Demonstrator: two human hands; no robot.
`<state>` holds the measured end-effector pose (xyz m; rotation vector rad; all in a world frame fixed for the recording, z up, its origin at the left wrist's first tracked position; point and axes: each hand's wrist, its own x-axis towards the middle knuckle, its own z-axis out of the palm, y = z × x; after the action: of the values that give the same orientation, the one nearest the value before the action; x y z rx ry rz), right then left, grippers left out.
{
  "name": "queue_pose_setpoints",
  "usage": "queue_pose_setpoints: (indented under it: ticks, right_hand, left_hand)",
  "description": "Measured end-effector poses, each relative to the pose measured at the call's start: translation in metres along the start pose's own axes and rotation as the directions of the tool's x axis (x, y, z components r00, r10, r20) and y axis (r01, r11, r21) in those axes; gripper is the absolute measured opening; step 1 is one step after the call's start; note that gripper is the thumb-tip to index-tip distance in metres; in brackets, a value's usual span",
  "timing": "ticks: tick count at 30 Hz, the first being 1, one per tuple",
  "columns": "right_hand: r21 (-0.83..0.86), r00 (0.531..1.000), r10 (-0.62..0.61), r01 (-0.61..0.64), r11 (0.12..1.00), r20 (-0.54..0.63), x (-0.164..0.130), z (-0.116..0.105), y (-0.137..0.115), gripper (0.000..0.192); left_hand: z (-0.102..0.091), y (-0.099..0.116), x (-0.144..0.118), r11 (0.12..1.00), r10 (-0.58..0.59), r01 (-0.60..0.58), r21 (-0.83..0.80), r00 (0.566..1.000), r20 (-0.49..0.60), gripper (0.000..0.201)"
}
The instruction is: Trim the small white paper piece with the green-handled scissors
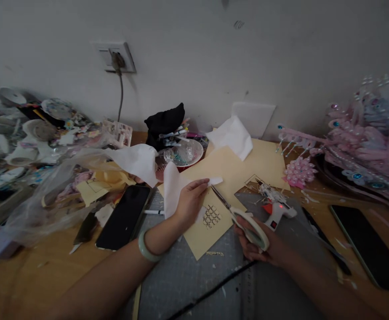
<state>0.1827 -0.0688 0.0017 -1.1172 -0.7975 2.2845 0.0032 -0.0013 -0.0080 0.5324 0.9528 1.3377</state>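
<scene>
My left hand (pixel 190 201) pinches a piece of white fabric (pixel 173 187) above a cream sheet of paper (pixel 234 171) that carries a small lattice drawing (pixel 211 216). A pale green bangle sits on that wrist. My right hand (pixel 264 242) grips white-handled scissors (pixel 244 220); their blades point up and left toward the fabric strip between my fingers. Both hands hover over a grey cutting mat (pixel 197 275).
A hot glue gun (pixel 276 204) lies right of the scissors with a red light on. A dark phone (pixel 124 216) lies at left, a tablet (pixel 371 242) at right. Pink beaded ornaments (pixel 357 146), a clear bowl (pixel 184 154), white cloths and a cluttered plastic bag (pixel 57 186) crowd the back.
</scene>
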Motion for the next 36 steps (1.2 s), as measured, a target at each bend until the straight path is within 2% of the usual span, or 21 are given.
queue_pose_setpoints:
  ticks: [7,18,24,31,36]
  right_hand:
    - [-0.001,1.0,-0.022,0.022,1.0,-0.002,0.001,0.003,0.0,0.037]
    - [-0.098,0.993,0.017,-0.029,0.995,-0.116,0.001,0.015,-0.007,0.044]
    - [-0.068,0.996,0.023,-0.03,0.997,-0.091,0.002,0.012,-0.006,0.044]
    - [-0.078,0.991,0.023,-0.033,0.996,-0.132,0.001,0.018,-0.01,0.045]
    - [-0.084,0.995,0.009,-0.018,0.996,-0.099,-0.001,0.018,-0.011,0.044]
  left_hand:
    - [0.002,0.003,-0.001,0.999,-0.044,0.044,-0.015,0.999,-0.014,0.021]
    - [-0.001,0.0,0.001,0.999,-0.052,0.052,0.007,0.999,0.005,0.024]
    - [0.0,0.002,0.0,0.998,-0.064,0.064,0.012,0.998,0.004,0.023]
    - [0.0,0.001,0.0,0.997,-0.073,0.073,0.004,0.997,0.011,0.025]
    - [0.001,0.002,0.0,0.998,-0.066,0.066,0.007,0.998,0.003,0.025]
